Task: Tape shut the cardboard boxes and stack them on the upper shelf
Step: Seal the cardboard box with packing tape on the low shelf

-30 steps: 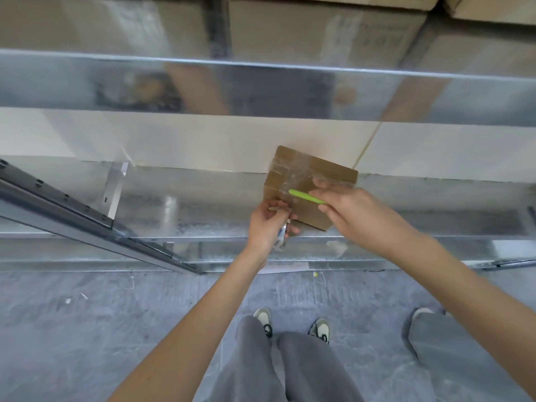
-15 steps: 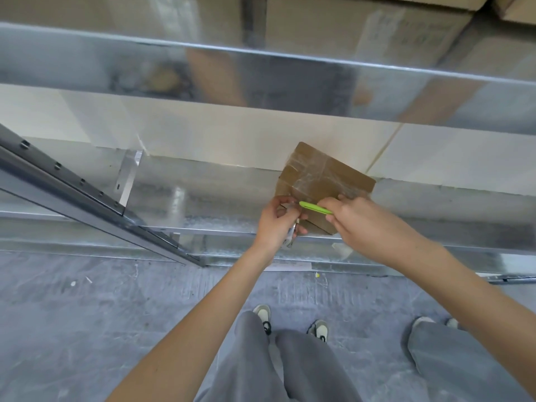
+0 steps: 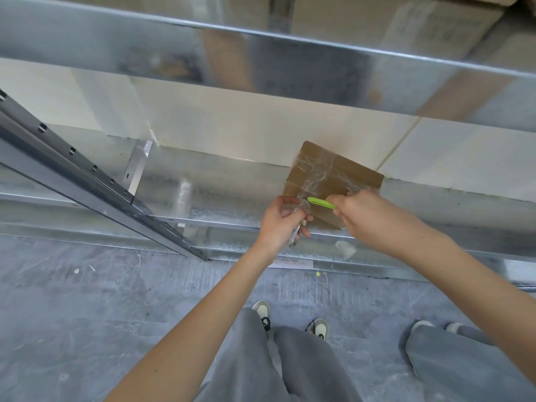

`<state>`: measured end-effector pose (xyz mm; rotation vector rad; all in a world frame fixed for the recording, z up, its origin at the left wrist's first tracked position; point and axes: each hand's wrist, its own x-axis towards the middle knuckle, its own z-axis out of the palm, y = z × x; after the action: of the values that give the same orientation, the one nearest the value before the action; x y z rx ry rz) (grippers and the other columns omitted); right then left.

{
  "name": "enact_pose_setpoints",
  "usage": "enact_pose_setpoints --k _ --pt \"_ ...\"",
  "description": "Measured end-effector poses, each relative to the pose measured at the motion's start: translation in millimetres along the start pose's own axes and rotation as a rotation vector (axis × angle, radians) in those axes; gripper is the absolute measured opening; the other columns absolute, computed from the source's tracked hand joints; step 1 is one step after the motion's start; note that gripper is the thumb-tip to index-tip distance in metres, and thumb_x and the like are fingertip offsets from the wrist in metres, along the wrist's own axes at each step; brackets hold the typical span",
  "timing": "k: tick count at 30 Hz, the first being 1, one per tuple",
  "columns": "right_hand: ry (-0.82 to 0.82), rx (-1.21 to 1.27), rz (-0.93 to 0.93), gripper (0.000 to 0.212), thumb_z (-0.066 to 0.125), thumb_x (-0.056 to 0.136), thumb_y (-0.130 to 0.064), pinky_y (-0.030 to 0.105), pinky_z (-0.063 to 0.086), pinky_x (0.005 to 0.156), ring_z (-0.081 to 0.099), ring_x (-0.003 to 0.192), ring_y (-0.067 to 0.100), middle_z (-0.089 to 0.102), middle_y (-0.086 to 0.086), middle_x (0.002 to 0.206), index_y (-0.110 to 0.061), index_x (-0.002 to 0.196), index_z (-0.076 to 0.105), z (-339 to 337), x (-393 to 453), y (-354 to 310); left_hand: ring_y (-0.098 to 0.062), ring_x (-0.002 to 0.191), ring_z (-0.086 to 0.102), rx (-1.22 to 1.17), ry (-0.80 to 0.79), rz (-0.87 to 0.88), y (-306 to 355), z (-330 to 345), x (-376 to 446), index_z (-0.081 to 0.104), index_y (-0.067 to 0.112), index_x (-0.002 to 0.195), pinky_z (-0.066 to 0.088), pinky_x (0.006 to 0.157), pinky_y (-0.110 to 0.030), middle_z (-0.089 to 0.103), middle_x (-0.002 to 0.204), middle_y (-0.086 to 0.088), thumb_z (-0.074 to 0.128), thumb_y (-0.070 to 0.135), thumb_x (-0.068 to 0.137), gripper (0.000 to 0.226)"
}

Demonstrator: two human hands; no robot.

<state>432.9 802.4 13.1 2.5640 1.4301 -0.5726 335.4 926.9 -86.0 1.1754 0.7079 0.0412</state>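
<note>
A small brown cardboard box (image 3: 342, 172), wrapped in crinkled clear tape, sits on the lower metal shelf (image 3: 220, 198) near its front edge. My left hand (image 3: 280, 223) grips a roll of clear tape (image 3: 294, 237) at the box's near left corner, a strip running up to the box. My right hand (image 3: 364, 214) holds a bright green cutter (image 3: 320, 202), its tip pointing left at the tape strip beside the box corner. The tape roll is mostly hidden by my fingers.
The upper shelf beam (image 3: 290, 62) spans the top, with large cardboard boxes (image 3: 406, 21) stacked above it. A perforated metal upright (image 3: 87, 175) slants across the left. Grey concrete floor (image 3: 101, 314) lies below, with my legs and another person's leg (image 3: 452, 364) at right.
The view has shifted so the box appears further right. The green cutter has moved left toward the tape strip at the box's near left corner. Both hands keep their grips.
</note>
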Motion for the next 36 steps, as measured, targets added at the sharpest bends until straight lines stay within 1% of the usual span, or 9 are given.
enact_pose_setpoints --k 7,15,21,23,24,27,30,34,36 --pt "-0.058 -0.06 -0.024 0.015 0.042 0.096 -0.003 0.039 0.047 0.061 0.054 0.068 0.029 0.053 0.01 0.077 -0.011 0.103 0.052 -7 3 -1 -0.013 0.041 0.056 0.07 -0.012 0.011 6 -2 0 0.045 0.007 0.108 0.036 0.044 -0.025 0.067 0.077 -0.009 0.055 0.001 0.094 0.017" --pt "-0.024 -0.176 -0.094 0.016 0.045 0.095 -0.003 0.03 0.027 0.056 0.047 0.066 0.024 0.054 0.006 0.078 -0.011 0.106 0.052 -2 5 3 -0.016 0.043 0.056 0.156 -0.043 0.025 16 -8 -1 0.046 0.008 0.105 0.035 0.048 -0.028 0.066 0.082 -0.016 0.053 -0.002 0.093 0.017" --pt "-0.074 -0.2 -0.074 0.023 0.044 0.093 0.001 0.032 0.035 0.058 0.049 0.073 0.025 0.055 0.008 0.084 -0.011 0.11 0.052 -4 6 4 -0.019 0.045 0.057 0.158 -0.042 0.026 13 -8 -1 0.046 0.012 0.098 0.036 0.049 -0.027 0.068 0.08 -0.014 0.052 -0.002 0.092 0.016" --pt "-0.095 -0.211 -0.053 0.026 0.043 0.092 0.003 0.035 0.045 0.066 0.055 0.081 0.027 0.06 0.011 0.095 -0.009 0.112 0.054 -5 6 3 -0.018 0.045 0.057 0.167 -0.047 0.025 13 -9 0 0.046 0.012 0.096 0.035 0.048 -0.027 0.068 0.079 -0.013 0.052 -0.001 0.092 0.016" --pt "-0.116 -0.258 -0.048 0.032 0.043 0.09 0.006 0.038 0.049 0.078 0.058 0.091 0.029 0.061 0.015 0.107 -0.008 0.116 0.054 -4 6 3 -0.018 0.044 0.057 0.172 -0.044 0.022 12 -11 0 0.045 0.012 0.096 0.034 0.048 -0.027 0.067 0.078 -0.013 0.052 -0.001 0.092 0.016" --pt "-0.188 -0.424 -0.034 0.053 0.039 0.088 0.015 0.047 0.027 0.114 0.035 0.137 0.04 0.024 0.026 0.154 -0.001 0.138 0.041 3 5 10 -0.018 0.044 0.056 0.183 -0.025 0.005 10 -22 -1 0.043 0.011 0.094 0.033 0.048 -0.028 0.066 0.077 -0.013 0.05 -0.004 0.091 0.016" --pt "-0.192 -0.344 -0.048 0.049 0.038 0.097 0.007 0.044 0.017 0.12 0.017 0.147 0.035 0.006 0.018 0.161 -0.004 0.144 0.034 5 2 24 -0.018 0.044 0.057 0.167 -0.024 0.01 11 -34 -3 0.043 0.009 0.096 0.034 0.046 -0.025 0.065 0.078 -0.013 0.051 -0.004 0.093 0.016" --pt "-0.168 -0.273 -0.042 0.047 0.037 0.099 0.003 0.042 0.013 0.12 0.014 0.148 0.033 0.005 0.016 0.162 -0.005 0.145 0.033 13 2 27 -0.02 0.051 0.064 0.202 0.101 0.146 25 -52 0 0.044 0.011 0.099 0.04 0.042 -0.024 0.069 0.087 -0.012 0.055 0.006 0.096 0.013" --pt "-0.138 -0.245 -0.045 0.046 0.038 0.1 0.002 0.043 0.014 0.12 0.014 0.148 0.033 0.006 0.016 0.162 -0.006 0.145 0.033 17 2 29 -0.02 0.065 0.07 0.277 0.158 0.241 32 -69 7 0.044 0.015 0.103 0.048 0.052 -0.026 0.069 0.098 -0.01 0.056 0.01 0.095 0.016"
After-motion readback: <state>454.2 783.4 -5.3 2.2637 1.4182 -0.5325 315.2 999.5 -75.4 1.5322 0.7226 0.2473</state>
